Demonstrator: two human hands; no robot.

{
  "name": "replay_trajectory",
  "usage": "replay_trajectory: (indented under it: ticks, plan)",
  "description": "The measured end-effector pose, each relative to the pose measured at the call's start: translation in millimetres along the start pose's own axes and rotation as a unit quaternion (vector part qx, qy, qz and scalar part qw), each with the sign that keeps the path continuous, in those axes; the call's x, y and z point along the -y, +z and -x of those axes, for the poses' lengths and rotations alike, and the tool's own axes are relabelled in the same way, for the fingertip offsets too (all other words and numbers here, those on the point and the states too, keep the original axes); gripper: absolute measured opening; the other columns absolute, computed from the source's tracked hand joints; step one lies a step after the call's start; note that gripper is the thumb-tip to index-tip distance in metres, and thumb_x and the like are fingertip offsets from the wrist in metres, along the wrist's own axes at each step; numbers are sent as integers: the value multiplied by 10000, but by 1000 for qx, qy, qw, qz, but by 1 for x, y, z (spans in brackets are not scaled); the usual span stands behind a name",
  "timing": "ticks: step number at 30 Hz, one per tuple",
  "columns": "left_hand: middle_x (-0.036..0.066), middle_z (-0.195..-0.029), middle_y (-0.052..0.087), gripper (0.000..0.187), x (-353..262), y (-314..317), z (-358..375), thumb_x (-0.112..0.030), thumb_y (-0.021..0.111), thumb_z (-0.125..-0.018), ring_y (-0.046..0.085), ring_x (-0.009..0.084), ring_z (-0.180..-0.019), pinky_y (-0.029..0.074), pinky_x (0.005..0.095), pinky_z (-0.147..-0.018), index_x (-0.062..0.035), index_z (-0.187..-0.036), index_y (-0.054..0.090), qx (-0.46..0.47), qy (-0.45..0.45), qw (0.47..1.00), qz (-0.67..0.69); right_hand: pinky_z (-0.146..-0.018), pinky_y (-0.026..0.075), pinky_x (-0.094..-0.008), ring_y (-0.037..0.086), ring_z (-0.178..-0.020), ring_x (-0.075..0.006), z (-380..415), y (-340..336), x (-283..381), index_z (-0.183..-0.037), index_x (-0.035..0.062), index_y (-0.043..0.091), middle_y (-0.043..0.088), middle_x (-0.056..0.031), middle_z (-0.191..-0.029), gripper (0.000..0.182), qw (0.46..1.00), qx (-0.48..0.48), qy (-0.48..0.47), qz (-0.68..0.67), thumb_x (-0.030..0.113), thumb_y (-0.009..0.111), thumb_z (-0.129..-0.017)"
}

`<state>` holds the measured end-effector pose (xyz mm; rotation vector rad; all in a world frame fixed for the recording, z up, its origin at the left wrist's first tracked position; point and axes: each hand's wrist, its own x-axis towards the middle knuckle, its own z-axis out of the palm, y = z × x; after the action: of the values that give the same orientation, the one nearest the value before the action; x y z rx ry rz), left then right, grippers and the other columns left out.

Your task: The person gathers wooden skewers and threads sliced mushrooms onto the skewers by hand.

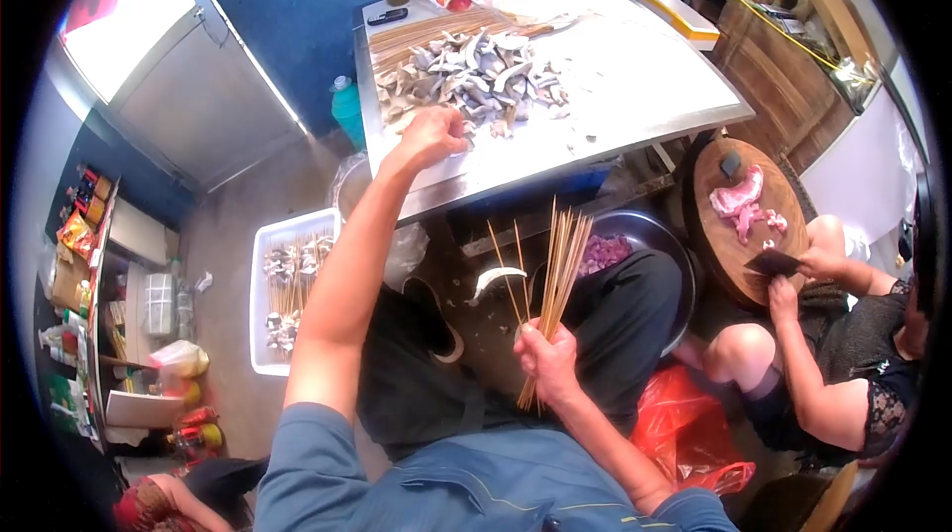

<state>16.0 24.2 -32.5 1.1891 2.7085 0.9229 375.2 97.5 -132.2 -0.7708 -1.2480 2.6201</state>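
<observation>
My right hand (pixel 545 354) is closed around a bundle of thin bamboo skewers (pixel 561 274) held upright above my lap. Two skewers stand apart from the bundle, and a curved white slice, apparently mushroom (pixel 497 281), is on them. My left hand (pixel 433 138) is stretched out to the table, its fingers curled at the near edge of a heap of grey-and-white mushroom slices (pixel 486 76). Whatever lies between those fingertips is hidden. More loose skewers (pixel 397 42) lie on the table behind and left of the heap.
A white tray (pixel 260 314) of filled skewers stands on the floor at left. At right, another person's hands hold a cleaver (pixel 773 262) over a round chopping board (pixel 714 239) with raw meat (pixel 739 193). A dark basin (pixel 684 279) of purplish pieces sits beside my knee.
</observation>
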Motion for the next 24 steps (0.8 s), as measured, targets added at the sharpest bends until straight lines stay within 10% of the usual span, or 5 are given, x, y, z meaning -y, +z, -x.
replay_trajectory:
  ticks: [11,13,24]
  plan:
    - [72,-778,590,221,-23,1,37,-63,627,-731,574,157,-683,476,281,-623,-4,-942,602,-11,74,993,93,-341,285,-194,400,-398,-54,1,0,5,-937,65,519,589,-48,-674,88,1000,-1,-1,-10,123,577,-907]
    - [76,-822,615,127,-33,4,54,-12,569,-804,609,140,-721,512,259,-649,12,-929,578,-29,-16,941,338,-342,284,-194,399,-396,-55,0,2,4,-944,63,518,589,-47,-674,96,1000,9,-4,-11,130,577,-909]
    - [106,-974,631,188,-71,53,130,60,628,-817,645,186,-875,568,310,-799,-4,-983,565,-133,-97,764,624,-376,310,-186,420,-428,-55,3,19,11,-923,61,529,586,-41,-673,91,999,31,-12,11,134,582,-910]
